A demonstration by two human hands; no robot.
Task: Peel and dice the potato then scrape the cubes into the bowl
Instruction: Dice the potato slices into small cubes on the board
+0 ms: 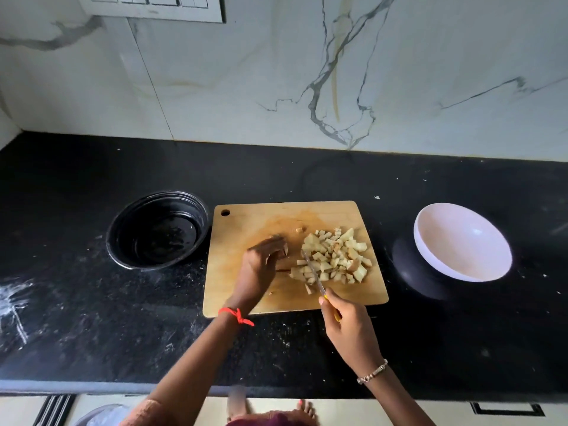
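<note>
A wooden cutting board [246, 216] lies on the black counter. A heap of pale potato cubes [335, 256] sits on its right half. My left hand [261, 265] curls over a last potato piece [284, 252] in the board's middle. My right hand [347, 327] grips a yellow-handled knife [313, 273], and its blade slants up-left between the piece and the heap. One stray cube [299, 230] lies farther back. A white bowl [461, 241] stands right of the board.
A black round bowl [156, 229] with wet residue stands left of the board. The counter [92, 318] carries white smears on its left part. A marble wall rises behind. The counter's front edge runs below my forearms.
</note>
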